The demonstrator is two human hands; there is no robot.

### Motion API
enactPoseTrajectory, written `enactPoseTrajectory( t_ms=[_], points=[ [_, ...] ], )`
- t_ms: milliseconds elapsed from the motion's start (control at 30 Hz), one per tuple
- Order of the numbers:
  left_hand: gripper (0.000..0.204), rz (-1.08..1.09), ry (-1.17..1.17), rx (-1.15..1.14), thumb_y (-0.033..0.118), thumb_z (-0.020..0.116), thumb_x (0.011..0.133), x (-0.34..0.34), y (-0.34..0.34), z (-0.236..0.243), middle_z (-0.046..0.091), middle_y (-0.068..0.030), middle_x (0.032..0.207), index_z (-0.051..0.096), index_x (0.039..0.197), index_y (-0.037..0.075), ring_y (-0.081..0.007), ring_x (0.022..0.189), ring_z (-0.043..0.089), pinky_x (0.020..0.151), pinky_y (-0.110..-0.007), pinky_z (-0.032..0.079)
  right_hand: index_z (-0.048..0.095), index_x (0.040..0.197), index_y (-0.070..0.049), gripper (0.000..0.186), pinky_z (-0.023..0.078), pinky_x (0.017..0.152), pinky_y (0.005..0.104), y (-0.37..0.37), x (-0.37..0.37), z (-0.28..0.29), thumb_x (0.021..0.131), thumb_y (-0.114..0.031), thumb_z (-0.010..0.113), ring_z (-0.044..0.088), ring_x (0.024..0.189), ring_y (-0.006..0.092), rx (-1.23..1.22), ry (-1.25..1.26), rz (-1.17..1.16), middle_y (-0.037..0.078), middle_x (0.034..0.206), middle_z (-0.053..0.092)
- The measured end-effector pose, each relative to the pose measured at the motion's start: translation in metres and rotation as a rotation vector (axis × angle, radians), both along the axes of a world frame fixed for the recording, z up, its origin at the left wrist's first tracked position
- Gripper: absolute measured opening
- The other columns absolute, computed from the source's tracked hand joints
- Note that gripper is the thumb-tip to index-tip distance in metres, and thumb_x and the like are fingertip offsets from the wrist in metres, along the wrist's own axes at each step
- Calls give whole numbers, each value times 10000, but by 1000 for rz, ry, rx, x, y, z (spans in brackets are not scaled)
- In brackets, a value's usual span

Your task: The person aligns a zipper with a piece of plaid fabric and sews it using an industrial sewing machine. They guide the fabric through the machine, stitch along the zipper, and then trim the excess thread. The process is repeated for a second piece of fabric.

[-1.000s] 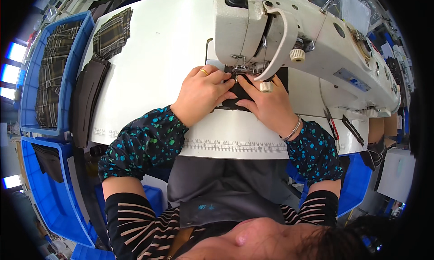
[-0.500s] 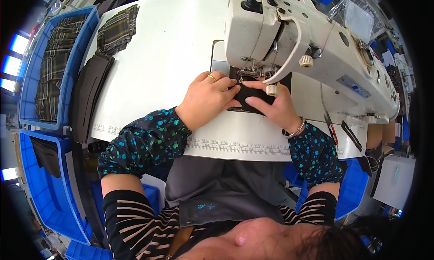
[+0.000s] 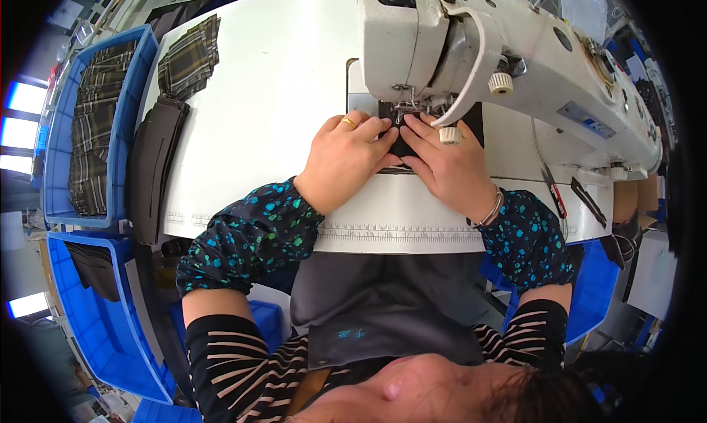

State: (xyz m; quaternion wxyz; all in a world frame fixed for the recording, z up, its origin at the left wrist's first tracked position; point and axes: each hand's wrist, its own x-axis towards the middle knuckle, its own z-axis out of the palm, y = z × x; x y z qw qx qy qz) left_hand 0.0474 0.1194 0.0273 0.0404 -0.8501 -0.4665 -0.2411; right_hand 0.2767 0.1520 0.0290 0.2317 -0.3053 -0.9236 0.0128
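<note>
A dark fabric piece (image 3: 474, 118) lies flat under the presser foot (image 3: 400, 115) of a white sewing machine (image 3: 403, 51). My left hand (image 3: 345, 158), with a ring on one finger, is closed at the left side of the piece, its bent fingers and thumb pressing on it. My right hand (image 3: 451, 164) rests on the piece with fingers stretched out and apart, the fingertips close beside the foot. Both thumbs come near each other at the near edge. Much of the fabric is hidden under my hands and the machine head.
Plaid fabric pieces (image 3: 189, 57) and stacked dark pieces (image 3: 157, 165) lie at the table's left. Blue bins (image 3: 146, 77) stand beyond, one filled with plaid pieces. A red-handled tool (image 3: 554, 193) and a dark tool (image 3: 588, 202) lie at the right. A ruler strip (image 3: 398, 234) runs along the front edge.
My right hand has shifted inward and its fingers now lie flat near the presser foot, where they were raised and farther apart. My left hand stays almost in place. The whole view has shifted slightly.
</note>
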Motion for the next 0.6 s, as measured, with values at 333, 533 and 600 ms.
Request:
enactPoseTrajectory(
  t_ms=[333,533,600],
  points=[
    [387,6,-8,-23,340,783,879,0,12,-2,694,-11,1077,789,1192,113,-243,1070,649,889,-389,534,719,1254,-33,385,451,1113,506,8,-2,-3,920,-223,742,651,1108,292,-2,56,-45,97,1120,735],
    [382,-4,5,-12,324,790,878,1,12,0,715,-8,1170,791,1197,114,-256,1082,653,920,-394,534,725,1239,-44,358,446,1122,514,8,-1,-7,930,-224,731,643,1147,285,-20,43,-46,87,1122,731],
    [391,-2,4,-19,323,791,877,0,12,-1,716,-5,1178,788,1207,115,-259,1084,652,923,-395,534,726,1236,-46,354,444,1124,515,8,-1,-7,932,-227,730,640,1158,282,-18,48,-42,85,1125,731]
  ],
)
